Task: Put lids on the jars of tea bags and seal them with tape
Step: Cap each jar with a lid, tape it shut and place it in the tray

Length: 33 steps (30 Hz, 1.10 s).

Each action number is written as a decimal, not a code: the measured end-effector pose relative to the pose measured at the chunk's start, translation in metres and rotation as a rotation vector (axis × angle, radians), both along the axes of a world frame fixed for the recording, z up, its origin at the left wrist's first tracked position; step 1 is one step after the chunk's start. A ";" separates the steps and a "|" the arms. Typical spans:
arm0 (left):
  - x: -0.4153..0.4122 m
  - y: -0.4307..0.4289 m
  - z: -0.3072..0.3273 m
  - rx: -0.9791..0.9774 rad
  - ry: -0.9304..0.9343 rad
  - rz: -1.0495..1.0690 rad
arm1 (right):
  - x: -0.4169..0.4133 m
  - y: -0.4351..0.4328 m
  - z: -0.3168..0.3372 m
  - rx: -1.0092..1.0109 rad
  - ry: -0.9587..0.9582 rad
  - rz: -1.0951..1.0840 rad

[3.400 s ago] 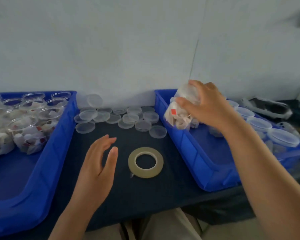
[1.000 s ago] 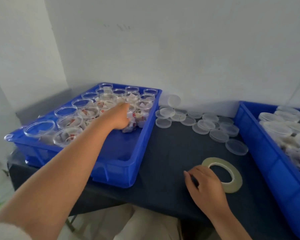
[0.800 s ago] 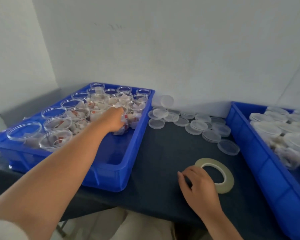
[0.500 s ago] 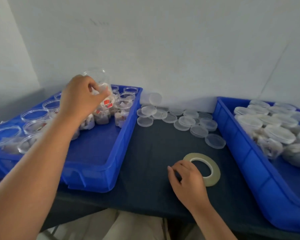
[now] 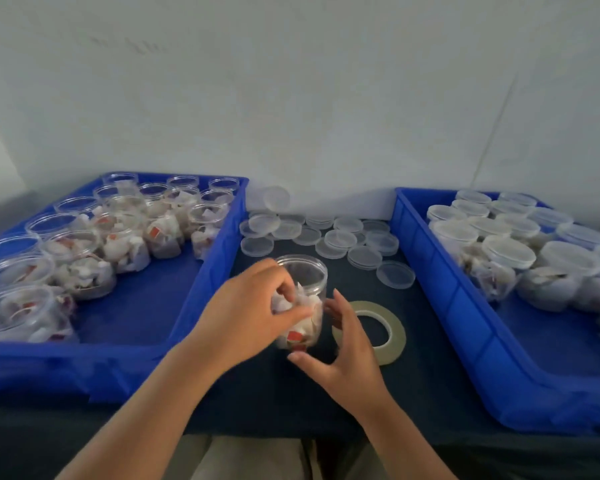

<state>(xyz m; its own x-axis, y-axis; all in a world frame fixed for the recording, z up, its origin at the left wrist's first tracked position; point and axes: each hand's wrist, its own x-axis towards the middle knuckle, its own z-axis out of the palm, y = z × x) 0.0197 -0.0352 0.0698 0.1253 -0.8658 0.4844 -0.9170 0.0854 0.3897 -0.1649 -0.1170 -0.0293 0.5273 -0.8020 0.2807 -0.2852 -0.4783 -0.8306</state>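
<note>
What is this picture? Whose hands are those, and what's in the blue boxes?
No machine here, just a person. The camera sits on their head, so you see their own arms. The left hand holds a clear jar of tea bags with no lid yet. The open right hand is beside it. A roll of tape lies on the dark table, with loose lids behind. The left blue box has open jars; the right blue box has jars with lids on.

Dark table (image 5: 430, 358) bears bins (image 5: 208, 271), lids (image 5: 336, 239), tape (image 5: 392, 327) (flat).
</note>
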 end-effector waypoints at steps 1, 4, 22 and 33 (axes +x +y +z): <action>-0.005 -0.002 -0.012 0.018 -0.023 -0.020 | 0.000 0.000 -0.001 0.007 -0.009 0.029; -0.013 -0.005 -0.034 0.031 -0.073 -0.117 | 0.001 -0.002 -0.002 -0.012 0.012 0.056; 0.080 -0.168 -0.084 0.425 0.161 0.404 | 0.010 -0.007 -0.007 -0.177 -0.037 -0.080; 0.033 -0.076 -0.070 0.496 0.029 0.330 | 0.005 -0.004 -0.003 -0.142 -0.016 -0.054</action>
<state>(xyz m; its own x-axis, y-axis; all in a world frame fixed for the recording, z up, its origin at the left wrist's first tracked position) 0.0530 -0.1109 0.0002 0.4336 -0.9008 0.0245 -0.8525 -0.4013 0.3351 -0.1595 -0.1205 -0.0328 0.4789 -0.7806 0.4017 -0.3009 -0.5758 -0.7602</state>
